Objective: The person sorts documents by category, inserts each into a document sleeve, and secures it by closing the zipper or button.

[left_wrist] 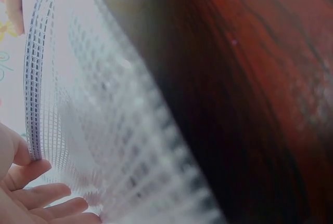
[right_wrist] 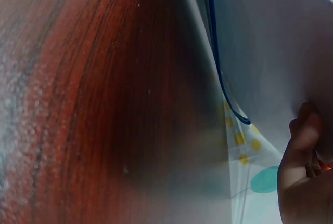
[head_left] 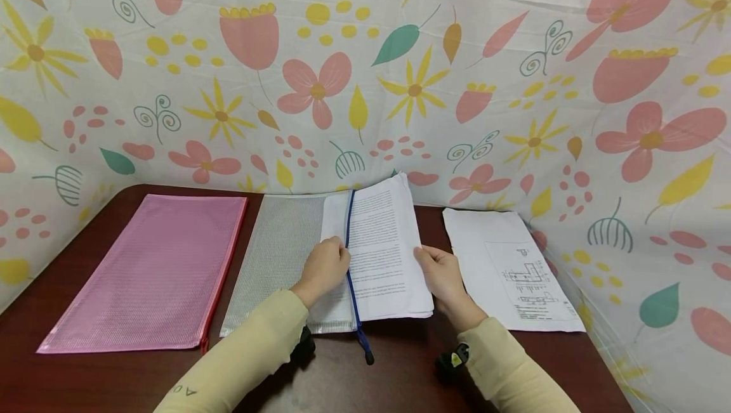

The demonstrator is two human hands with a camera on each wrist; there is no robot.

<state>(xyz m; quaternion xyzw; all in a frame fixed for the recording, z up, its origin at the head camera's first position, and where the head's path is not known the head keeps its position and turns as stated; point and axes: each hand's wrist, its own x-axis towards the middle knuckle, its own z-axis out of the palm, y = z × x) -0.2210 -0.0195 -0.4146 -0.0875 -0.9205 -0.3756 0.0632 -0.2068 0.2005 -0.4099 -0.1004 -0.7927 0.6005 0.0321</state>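
A clear mesh zipper pouch [head_left: 285, 242] with a blue zipper edge lies in the middle of the table. My left hand [head_left: 327, 265] pinches the pouch at its blue-edged opening; the left wrist view shows thumb and forefinger on the mesh edge, the other fingers [left_wrist: 52, 198] spread beside it. A stack of printed papers [head_left: 379, 248] lies partly inside the pouch and sticks out to the right. At the stack's right edge, my right hand [head_left: 444, 280] pinches the sheets between thumb and fingers. The blue zipper pull [head_left: 367, 356] hangs at the pouch's near corner.
To the left lies a pink mesh zipper pouch [head_left: 154, 267] with a red zipper edge. On the right are white sheets with a printed drawing [head_left: 514, 273]. A flower-patterned cloth [head_left: 365, 70] stands behind the dark brown table [head_left: 354, 381].
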